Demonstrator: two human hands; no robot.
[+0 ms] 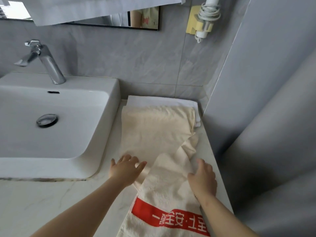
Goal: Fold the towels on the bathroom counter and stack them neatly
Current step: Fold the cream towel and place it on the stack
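Lengthwise on counter [51, 202], cream towel [157, 130], beneath left hand [126, 170], right hand [203, 177]

1. A white rectangular sink [106, 106] filled the left of the frame.
2. A chrome faucet [46, 60] stood on its back ledge at upper left, spout pointing left.
3. A round metal drain [47, 120] sat in the basin floor, with a dark overflow slot [53, 92] in the back wall above it.
4. A black-edged mirror [119, 19] ran along the top, partly covered by a white sheet [85, 9].
5. At upper right, a white appliance [207, 16] with its cord coiled round it hung in a yellowish wall holder [192, 23].
6. Grey tiles [136, 57] covered the wall.
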